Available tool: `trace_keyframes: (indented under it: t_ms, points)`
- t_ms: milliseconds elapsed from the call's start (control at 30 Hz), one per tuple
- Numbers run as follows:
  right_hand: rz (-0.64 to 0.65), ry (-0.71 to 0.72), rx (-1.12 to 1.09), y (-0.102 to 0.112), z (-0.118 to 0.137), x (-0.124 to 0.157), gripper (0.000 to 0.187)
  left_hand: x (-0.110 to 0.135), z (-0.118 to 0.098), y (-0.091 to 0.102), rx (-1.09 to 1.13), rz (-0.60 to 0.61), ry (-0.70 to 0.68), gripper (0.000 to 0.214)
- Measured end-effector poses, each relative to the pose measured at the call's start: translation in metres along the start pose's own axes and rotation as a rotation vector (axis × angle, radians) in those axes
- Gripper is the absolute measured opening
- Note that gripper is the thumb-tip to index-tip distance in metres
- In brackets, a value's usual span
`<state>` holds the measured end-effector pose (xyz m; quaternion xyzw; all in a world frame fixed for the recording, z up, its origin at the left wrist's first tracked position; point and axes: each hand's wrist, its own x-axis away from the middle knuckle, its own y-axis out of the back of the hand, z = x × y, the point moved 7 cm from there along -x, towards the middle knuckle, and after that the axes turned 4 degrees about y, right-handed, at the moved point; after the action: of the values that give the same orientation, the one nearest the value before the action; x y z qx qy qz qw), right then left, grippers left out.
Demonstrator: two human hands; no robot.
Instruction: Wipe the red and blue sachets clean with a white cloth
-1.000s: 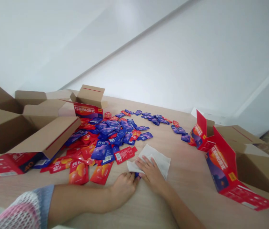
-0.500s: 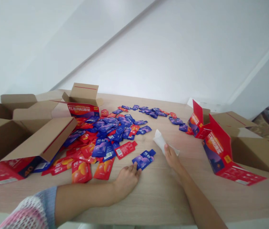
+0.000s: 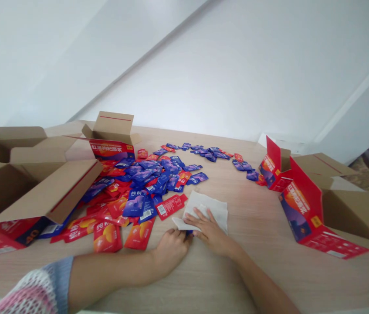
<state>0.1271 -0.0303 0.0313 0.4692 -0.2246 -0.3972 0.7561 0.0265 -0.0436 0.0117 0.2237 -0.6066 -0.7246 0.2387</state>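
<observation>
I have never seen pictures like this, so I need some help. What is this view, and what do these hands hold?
No machine is here. One camera worn on a person's head looks down at their own bare hands. The right hand lies on a white tissue. The left hand is beside a blue sachet, mostly hidden under the tissue; I cannot tell if it grips it. On the wood-grain table lie many blue and red sachets, with printed red boxes and open cardboard cartons nearby.
</observation>
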Motion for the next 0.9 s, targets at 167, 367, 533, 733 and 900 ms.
trace_keyframes:
  t_ms: [167,367,533,733,900]
  points:
    - [-0.09,-0.075,0.029,0.006,-0.034,-0.004,0.048,0.005,-0.005,0.003,-0.077,0.008,-0.038,0.037]
    - [-0.226,-0.284,0.143,0.019,-0.093,0.009,0.047,0.006,-0.005,0.013,-0.062,0.07,-0.027,0.038]
    - [-0.428,-0.379,0.073,0.036,-0.116,0.026,0.053,0.007,-0.004,0.014,-0.052,0.089,-0.015,0.039]
    - [-0.484,-0.38,0.105,0.014,-0.071,0.017,0.053,0.008,-0.003,0.017,-0.017,0.095,0.002,0.038]
    - [-0.225,-0.295,0.307,-0.014,-0.019,0.0,0.051,0.009,-0.002,0.018,0.008,0.032,0.065,0.04]
